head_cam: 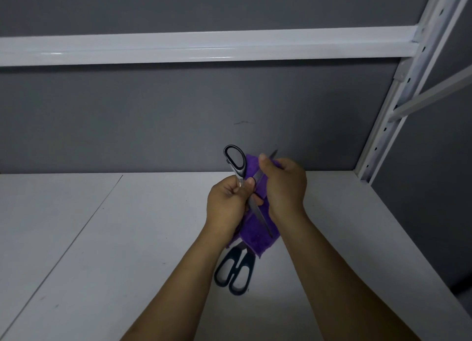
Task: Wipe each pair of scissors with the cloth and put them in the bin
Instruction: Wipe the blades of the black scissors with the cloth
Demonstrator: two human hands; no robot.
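While left hand [227,202] grips scissors [235,159], right hand [286,187] pinches cloth [255,234] round blade, 2nd pair [235,271] w/ blades hidden.

- cloth [258,234]: purple, fuzzy pile, matt
- held scissors [240,173]: handle black and grey plastic, slight sheen; blades bare metal, smooth
- scissors on the shelf [238,257]: dark plastic handles, smooth
- shelf board [115,238]: white, smooth, matt
- beam [204,46]: white painted metal, glossy
- back wall [153,115]: grey, matt

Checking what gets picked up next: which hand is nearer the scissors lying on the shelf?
Left. The left hand grips the other scissors just beyond the lying scissors; the right hand, holding the cloth, is farther back and right.
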